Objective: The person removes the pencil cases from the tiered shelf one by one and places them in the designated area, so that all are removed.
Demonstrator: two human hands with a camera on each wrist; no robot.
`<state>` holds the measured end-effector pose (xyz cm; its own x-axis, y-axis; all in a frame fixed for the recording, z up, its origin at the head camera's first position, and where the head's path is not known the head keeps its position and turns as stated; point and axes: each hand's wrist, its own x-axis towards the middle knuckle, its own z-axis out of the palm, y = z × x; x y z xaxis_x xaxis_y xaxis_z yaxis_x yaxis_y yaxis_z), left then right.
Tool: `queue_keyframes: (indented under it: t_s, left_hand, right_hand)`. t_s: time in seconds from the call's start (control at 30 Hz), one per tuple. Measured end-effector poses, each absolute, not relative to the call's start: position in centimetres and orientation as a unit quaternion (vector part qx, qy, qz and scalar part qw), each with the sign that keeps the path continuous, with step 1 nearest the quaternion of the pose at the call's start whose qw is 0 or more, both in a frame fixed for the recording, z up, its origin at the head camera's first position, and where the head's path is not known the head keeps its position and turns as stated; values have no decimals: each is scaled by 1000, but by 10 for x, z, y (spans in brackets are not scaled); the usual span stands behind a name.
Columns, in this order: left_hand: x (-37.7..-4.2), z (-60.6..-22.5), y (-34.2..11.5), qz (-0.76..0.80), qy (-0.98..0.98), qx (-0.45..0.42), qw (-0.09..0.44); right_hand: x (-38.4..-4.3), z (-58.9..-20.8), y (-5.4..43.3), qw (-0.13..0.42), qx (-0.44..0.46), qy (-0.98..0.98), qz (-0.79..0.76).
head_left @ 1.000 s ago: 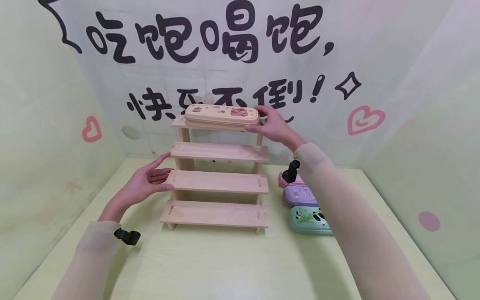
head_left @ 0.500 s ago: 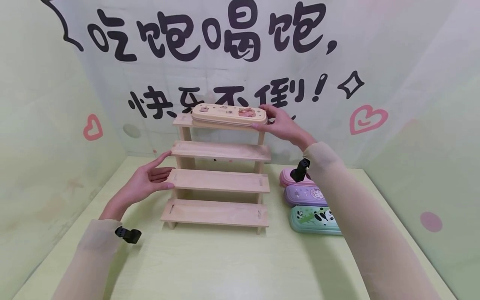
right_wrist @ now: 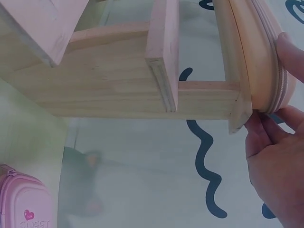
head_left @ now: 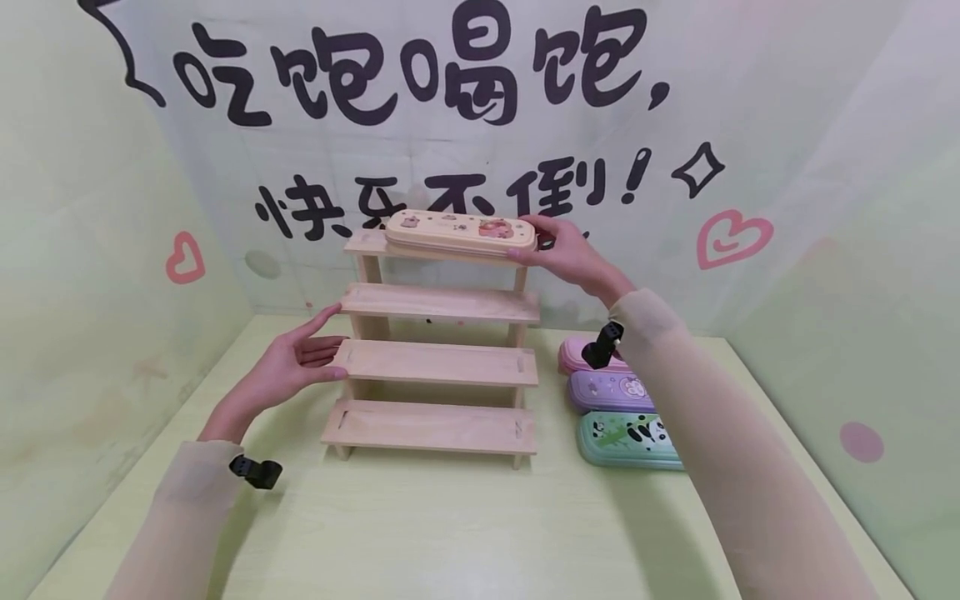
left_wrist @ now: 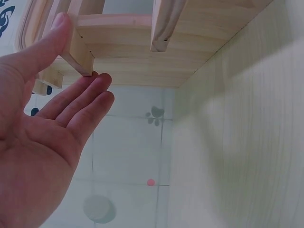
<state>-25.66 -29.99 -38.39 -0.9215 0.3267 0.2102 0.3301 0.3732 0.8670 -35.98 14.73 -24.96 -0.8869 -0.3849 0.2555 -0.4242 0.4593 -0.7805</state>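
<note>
A cream pencil case (head_left: 457, 232) with cartoon prints lies along the top tier of a wooden step shelf (head_left: 435, 362). My right hand (head_left: 570, 257) holds the case's right end, thumb at the front and fingers at the back. In the right wrist view, the case (right_wrist: 260, 52) rests against the top board, my fingertips touching its end. My left hand (head_left: 281, 371) steadies the shelf's left side; its thumb and fingers span a middle board's end. The left wrist view shows that board (left_wrist: 78, 54) between thumb and fingers, which are fairly straight.
Right of the shelf, pink (head_left: 581, 354), purple (head_left: 603, 392) and green panda (head_left: 626, 440) pencil cases lie on the pale table (head_left: 420, 533), partly hidden by my right sleeve (head_left: 720, 433). A printed backdrop wall (head_left: 480, 150) stands close behind, with side walls left and right.
My right hand has shifted the cream pencil case a little to the right along the top tier, then barely moved. My left hand stays in place on the shelf.
</note>
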Motion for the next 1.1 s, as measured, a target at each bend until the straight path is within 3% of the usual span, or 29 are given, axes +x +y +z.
queue_keyframes:
  t_s: [0.57, 1.1]
  left_hand:
    - [-256, -382, -300, -519, -832, -195, -2]
    - [-257, -383, -301, -519, -833, -194, -2]
  right_hand:
    - [-345, -261, 162, 43, 247, -810, 529]
    - [-303, -269, 175, 32, 260, -796, 546]
